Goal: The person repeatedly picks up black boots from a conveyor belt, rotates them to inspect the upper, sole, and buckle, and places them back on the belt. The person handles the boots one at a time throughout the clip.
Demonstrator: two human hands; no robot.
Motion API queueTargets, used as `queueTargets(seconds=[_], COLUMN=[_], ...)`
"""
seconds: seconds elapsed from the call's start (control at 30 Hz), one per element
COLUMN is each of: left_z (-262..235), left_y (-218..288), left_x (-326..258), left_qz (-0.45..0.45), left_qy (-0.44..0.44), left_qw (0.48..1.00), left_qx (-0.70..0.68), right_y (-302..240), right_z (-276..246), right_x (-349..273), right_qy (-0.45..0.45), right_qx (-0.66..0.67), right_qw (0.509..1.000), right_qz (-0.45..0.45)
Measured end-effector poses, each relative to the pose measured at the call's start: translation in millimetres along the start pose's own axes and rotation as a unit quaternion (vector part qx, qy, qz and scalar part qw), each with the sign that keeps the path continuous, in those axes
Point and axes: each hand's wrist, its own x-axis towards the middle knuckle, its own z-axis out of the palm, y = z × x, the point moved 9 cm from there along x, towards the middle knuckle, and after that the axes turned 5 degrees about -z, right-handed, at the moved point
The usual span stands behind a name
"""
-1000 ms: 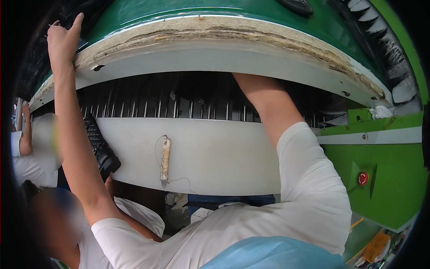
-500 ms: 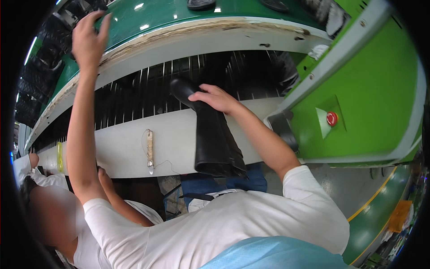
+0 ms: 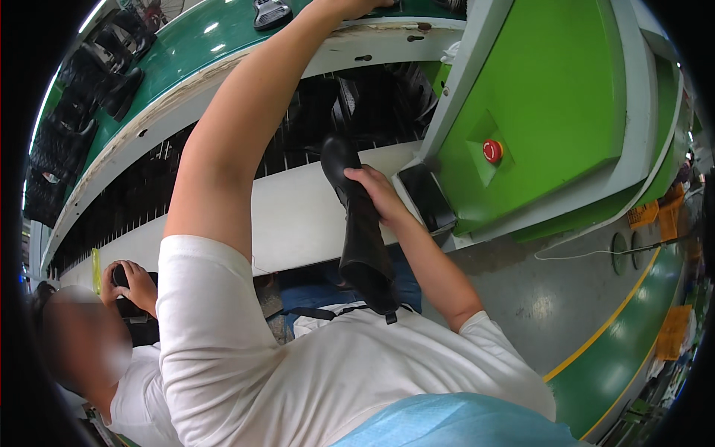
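A tall black boot [image 3: 363, 238] hangs in the air in front of the person's chest, toe end up and open top down by the white shirt. It sits over the edge of the long white tabletop [image 3: 298, 216]. The right hand [image 3: 380, 195] is closed around the boot near its ankle. The left arm reaches far up over the green belt [image 3: 186, 56], and the left hand is cut off at the top edge, so I cannot tell if it is open or closed. The two hands are well apart. More black boots [image 3: 89, 82] stand in a row on the green belt. To the right is a green machine [image 3: 566, 97] with a red button [image 3: 491, 151]. At the lower left, another person's hands [image 3: 130, 279] hold something dark.
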Motion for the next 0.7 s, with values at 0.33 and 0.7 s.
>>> queueTargets(seconds=[0.33, 0.7], left_z=[-70.0, -17.8], left_y=[-29.6, -31.4], left_x=[-47.8, -15.7], left_qz=[-0.181, -0.013], left_qy=[0.037, 0.079], left_qw=[0.956, 0.991], left_qx=[-0.227, 0.108], right_y=[10.6, 27.6], right_z=[-11.3, -16.1], right_x=[-2.5, 5.0], right_qy=[0.03, 0.014], right_qx=[0.1, 0.147], right_qw=[0.994, 0.986], right_qz=[0.039, 0.081])
